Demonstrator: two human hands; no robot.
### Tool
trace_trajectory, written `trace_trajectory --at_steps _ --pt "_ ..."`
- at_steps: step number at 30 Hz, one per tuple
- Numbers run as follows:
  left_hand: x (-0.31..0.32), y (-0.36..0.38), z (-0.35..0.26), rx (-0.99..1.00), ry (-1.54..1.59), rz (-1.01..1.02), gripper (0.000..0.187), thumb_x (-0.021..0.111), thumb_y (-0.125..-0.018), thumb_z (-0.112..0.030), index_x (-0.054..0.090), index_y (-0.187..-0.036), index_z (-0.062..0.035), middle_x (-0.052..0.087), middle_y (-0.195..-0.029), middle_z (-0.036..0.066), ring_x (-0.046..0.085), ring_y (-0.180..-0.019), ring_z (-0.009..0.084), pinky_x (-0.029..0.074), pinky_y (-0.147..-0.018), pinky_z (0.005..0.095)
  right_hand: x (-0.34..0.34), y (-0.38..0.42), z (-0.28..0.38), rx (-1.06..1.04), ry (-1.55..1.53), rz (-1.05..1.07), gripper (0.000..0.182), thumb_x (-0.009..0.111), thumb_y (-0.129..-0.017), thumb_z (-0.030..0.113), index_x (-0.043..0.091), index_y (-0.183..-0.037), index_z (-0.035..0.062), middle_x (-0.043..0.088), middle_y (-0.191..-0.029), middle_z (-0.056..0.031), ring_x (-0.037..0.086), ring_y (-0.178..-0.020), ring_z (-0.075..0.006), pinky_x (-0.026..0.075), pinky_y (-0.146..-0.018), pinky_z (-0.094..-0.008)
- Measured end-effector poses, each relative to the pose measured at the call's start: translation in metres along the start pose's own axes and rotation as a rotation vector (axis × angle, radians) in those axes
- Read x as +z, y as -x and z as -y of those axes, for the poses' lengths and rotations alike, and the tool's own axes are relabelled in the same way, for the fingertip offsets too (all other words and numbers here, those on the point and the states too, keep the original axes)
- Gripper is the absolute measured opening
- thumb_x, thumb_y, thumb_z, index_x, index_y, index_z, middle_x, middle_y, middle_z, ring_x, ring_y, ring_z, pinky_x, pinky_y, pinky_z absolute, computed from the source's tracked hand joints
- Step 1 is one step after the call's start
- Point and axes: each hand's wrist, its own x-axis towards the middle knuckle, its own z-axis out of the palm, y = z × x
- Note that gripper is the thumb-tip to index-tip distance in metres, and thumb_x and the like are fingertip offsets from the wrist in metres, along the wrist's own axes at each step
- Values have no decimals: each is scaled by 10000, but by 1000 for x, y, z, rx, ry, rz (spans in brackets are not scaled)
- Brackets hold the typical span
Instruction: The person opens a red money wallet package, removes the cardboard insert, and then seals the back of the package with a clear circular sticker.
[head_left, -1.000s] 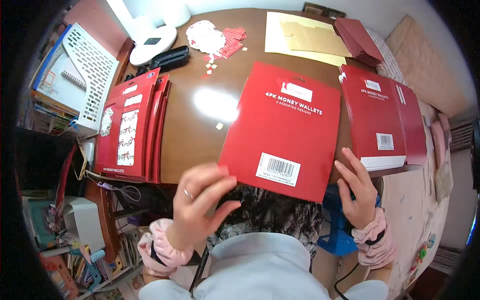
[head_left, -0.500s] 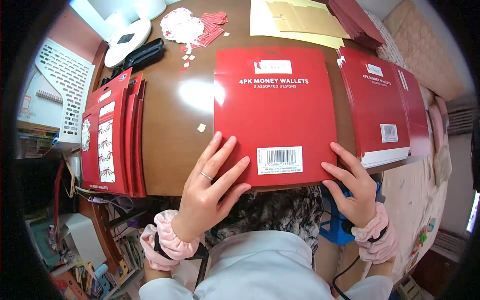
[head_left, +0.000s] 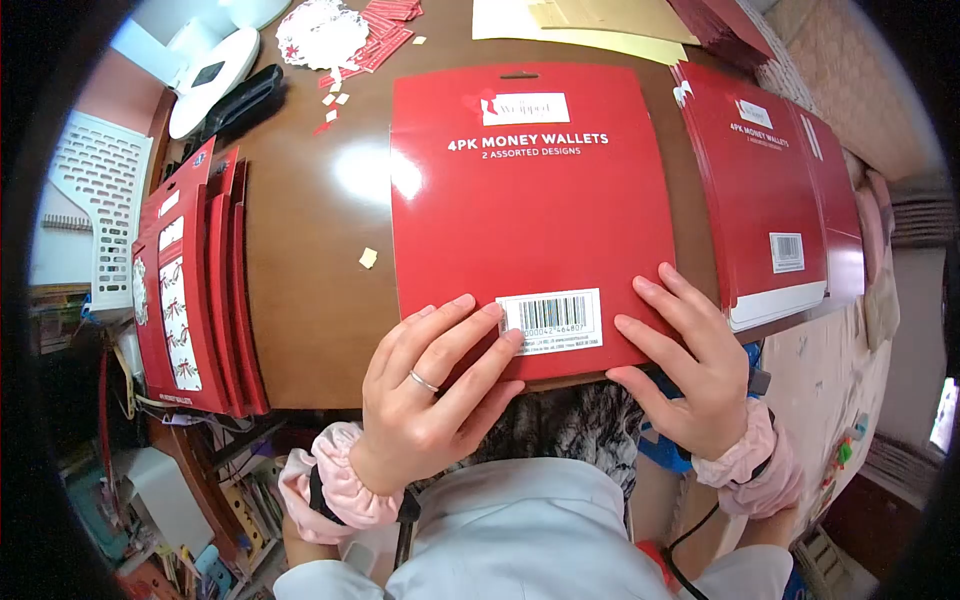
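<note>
A red money wallet pack (head_left: 535, 220) lies on the brown table with its printed back up, a barcode near the bottom and a hang slot at the top. My left hand (head_left: 430, 385), with a ring on one finger, rests its spread fingertips on the pack's lower left, touching the barcode's left side. On the lower right, my right hand (head_left: 690, 365) touches the pack with fingers apart. Its thumb is at the bottom edge. Both hands lie on the card without wrapping round it.
More red packs (head_left: 165, 300) stand stacked at the left, and a stack of red card backings (head_left: 760, 190) lies at the right. Behind are white cut-out pieces (head_left: 322, 35), red strips (head_left: 385, 45), yellow sheets (head_left: 580, 45) and a small paper scrap (head_left: 368, 258).
The view has shifted and come slightly closer to the pack. My left hand has slid right onto the barcode's edge, and my right hand has moved slightly inward.
</note>
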Motion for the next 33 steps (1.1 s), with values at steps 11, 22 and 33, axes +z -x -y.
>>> trace_trajectory --at_steps 11,22,33 --pt "1 -1 -3 -91 52 31 403 824 -722 -126 706 -1101 -57 576 -1338 196 502 -1304 438 327 -1106 612 3 -3 3 5 45 -6 388 832 -694 162 742 -1054 48 644 -1256 -167 585 -1211 -397 530 -951 -430" --pt "2 2 -3 54 -39 46 296 776 -681 -73 757 -972 -123 635 -1263 115 562 -1254 361 301 -1112 660 18 -3 11 -249 89 -92 322 649 -668 148 754 -965 85 699 -1046 -73 672 -968 -229 575 -791 -356" --pt "6 3 -5 12 -43 -17 315 840 -660 -146 771 -967 -158 658 -1071 5 603 -1072 252 327 -1119 634 22 -11 8 -257 59 -119 268 673 -669 143 736 -916 63 692 -953 -48 664 -871 -211 565 -711 -333"
